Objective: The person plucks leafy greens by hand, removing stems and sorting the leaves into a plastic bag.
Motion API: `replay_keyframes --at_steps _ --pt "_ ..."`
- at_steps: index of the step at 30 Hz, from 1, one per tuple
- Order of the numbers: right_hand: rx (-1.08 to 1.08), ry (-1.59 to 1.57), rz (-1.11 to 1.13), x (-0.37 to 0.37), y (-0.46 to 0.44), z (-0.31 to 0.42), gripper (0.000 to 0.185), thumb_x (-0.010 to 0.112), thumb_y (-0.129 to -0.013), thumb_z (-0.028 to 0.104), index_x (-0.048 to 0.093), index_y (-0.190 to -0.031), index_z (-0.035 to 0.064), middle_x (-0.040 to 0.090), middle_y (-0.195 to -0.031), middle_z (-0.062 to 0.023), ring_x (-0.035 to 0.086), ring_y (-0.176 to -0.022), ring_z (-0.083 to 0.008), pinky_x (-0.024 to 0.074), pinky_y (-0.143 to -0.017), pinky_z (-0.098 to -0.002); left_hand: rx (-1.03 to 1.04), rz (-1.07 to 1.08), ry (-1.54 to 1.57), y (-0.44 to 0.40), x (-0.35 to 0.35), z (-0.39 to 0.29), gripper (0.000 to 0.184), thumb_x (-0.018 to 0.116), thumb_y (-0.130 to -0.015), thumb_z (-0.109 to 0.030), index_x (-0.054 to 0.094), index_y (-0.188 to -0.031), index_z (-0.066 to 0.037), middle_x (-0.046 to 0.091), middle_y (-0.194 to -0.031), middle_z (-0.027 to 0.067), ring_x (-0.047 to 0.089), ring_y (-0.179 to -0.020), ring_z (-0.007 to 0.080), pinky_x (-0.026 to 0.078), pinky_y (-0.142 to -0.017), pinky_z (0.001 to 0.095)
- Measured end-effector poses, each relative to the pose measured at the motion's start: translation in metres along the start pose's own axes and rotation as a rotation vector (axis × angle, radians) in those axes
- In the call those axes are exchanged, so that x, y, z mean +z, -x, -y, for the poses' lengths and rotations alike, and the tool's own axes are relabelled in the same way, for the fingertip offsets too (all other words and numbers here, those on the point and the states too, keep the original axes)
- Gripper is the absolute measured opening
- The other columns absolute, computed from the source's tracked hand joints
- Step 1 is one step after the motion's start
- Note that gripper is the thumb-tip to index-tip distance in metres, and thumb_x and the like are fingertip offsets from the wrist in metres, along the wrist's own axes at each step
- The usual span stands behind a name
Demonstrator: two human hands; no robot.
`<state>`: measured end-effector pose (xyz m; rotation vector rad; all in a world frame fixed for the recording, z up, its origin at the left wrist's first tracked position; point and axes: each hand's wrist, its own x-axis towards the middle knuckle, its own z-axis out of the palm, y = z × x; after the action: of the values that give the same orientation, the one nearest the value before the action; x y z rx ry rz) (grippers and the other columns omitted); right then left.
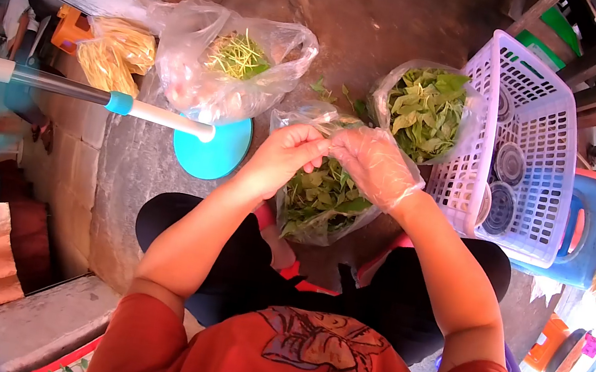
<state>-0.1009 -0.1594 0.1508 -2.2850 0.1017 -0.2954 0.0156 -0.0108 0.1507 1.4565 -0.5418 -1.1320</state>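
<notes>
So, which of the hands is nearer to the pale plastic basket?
The right hand. It is to the left of the basket, not touching it; the left hand is farther left, on the right hand's far side.

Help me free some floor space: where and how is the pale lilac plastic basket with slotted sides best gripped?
Probably by the two long rims of the pale lilac plastic basket, one hand each, from above: it is open-topped with smooth bands over slotted walls. Slide in carefully beside the clear plastic bag of green leaves, and keep it level, since round objects lie inside.
</notes>
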Motion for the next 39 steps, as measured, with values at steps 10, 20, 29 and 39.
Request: replay_keyframes --at_steps 10,20,29,39 --pt "0.481 -0.61 -0.545 -0.029 -0.009 -0.03 0.017 0.053 -0.086 0.017 0.061 -0.085 0.0028 0.062 -0.081 -0.0043 0.054 -0.076 -0.0141 0.0433 -0.071 -0.0275 0.293 -0.573 -0.111 -0.02 -0.039 -0.034 0.013 0.061 -0.083 -0.017 0.063 -0.089 -0.005 0.052 -0.063 -0.0043 0.042 -0.053 0.0047 0.032 -0.049 0.019" --pt "0.456 -0.92 -0.746 -0.073 -0.009 -0.022 0.018 0.058 -0.078 0.023 0.063 -0.083 0.0064 0.057 -0.076 0.0009 0.043 -0.068 -0.0104 0.0374 -0.066 -0.0263 0.66 -0.388 -0.915 -0.046 -0.01 0.045 0.022 0.064 -0.074 -0.01 0.061 -0.095 -0.005 0.062 -0.088 0.0099 0.058 -0.081 0.0255 0.045 -0.071 0.0356" --pt "0.473 -1.381 -0.597 -0.076 -0.014 -0.034 0.011 0.049 -0.084 0.016 0.053 -0.081 0.0066 0.057 -0.073 -0.0047 0.052 -0.068 -0.0157 0.0391 -0.063 -0.0284 0.227 -0.068 -1.519 -0.048 0.015 0.137 0.008 0.068 -0.066 -0.012 0.067 -0.073 -0.01 0.057 -0.096 0.0038 0.047 -0.099 0.0251 0.035 -0.08 0.0381" --pt "0.485 -0.776 -0.359 -0.048 -0.008 -0.013 0.03 0.06 -0.082 0.03 0.062 -0.092 0.0017 0.062 -0.085 -0.0058 0.055 -0.075 -0.017 0.0452 -0.072 -0.0313 -0.04 -0.027 0.001 -0.003 0.012 0.0 0.01 0.06 -0.085 -0.012 0.058 -0.091 -0.004 0.063 -0.086 0.0017 0.053 -0.078 0.0065 0.037 -0.068 0.0202"
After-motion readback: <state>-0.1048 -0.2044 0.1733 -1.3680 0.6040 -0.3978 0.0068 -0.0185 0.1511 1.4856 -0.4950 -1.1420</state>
